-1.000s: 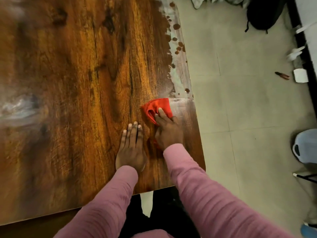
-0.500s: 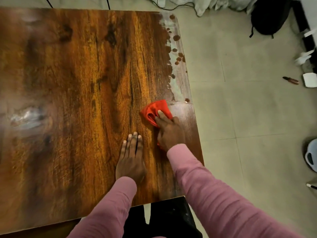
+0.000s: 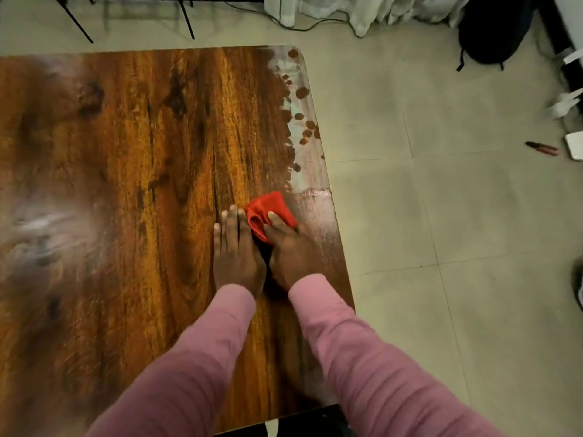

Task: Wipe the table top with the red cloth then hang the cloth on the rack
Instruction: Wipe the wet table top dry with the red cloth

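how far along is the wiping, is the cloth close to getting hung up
Done: the near right corner of the table looks glossy. In hand: the right hand presses the red cloth at the lower end of a pale spotted film along the right edge; the left hand lies flat beside it. Left: that film, perhaps the whitish patch at the left, then hanging the cloth; no rack plainly shows.

Nothing readable here, honestly. The tabletop is just wood grain, and the red cloth shows no tag or print (it's all bunched up). The small white bits on the floor at the right edge are too blurry to make out any lettering.
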A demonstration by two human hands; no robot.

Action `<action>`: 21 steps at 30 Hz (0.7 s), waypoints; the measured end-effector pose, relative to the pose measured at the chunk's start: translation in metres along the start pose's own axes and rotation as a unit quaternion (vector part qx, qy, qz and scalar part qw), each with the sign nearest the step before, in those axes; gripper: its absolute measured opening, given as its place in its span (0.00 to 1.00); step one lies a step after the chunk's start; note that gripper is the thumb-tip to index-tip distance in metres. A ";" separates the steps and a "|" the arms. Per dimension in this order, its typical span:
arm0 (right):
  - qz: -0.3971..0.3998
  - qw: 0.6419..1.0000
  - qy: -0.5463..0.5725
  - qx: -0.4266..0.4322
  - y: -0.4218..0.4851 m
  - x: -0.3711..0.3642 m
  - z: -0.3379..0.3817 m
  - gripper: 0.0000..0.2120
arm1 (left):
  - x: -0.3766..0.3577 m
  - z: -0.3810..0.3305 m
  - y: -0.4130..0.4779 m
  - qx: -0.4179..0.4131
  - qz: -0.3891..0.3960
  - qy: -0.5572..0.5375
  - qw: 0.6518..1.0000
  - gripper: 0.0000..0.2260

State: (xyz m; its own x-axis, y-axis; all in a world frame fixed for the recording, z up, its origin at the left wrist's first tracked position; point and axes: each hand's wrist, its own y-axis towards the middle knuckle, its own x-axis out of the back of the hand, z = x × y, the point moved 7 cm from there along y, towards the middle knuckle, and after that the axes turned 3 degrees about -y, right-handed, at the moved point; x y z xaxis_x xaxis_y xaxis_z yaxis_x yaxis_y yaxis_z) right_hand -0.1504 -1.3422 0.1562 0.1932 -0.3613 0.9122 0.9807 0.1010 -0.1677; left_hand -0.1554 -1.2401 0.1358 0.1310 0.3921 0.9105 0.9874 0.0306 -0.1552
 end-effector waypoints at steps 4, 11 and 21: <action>-0.076 0.979 0.017 -0.189 0.014 0.036 -0.081 0.23 | 0.007 -0.012 0.058 -0.016 -0.026 0.027 0.999 0.27; -0.164 0.947 0.042 -0.274 0.059 0.053 -0.096 0.18 | 0.013 -0.006 0.123 0.011 -0.042 0.035 0.998 0.26; -0.088 0.994 -0.017 -0.055 0.072 0.035 -0.047 0.20 | 0.006 -0.007 0.127 0.024 -0.041 0.030 0.998 0.28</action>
State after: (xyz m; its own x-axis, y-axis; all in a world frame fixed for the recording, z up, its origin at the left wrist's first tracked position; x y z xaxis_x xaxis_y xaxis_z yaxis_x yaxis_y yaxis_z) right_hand -0.0714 -1.3913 0.1589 0.0192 -0.3322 0.9430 0.9971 -0.0637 -0.0427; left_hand -0.0287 -1.2400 0.1241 0.0573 0.3303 0.9421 0.9897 0.1054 -0.0971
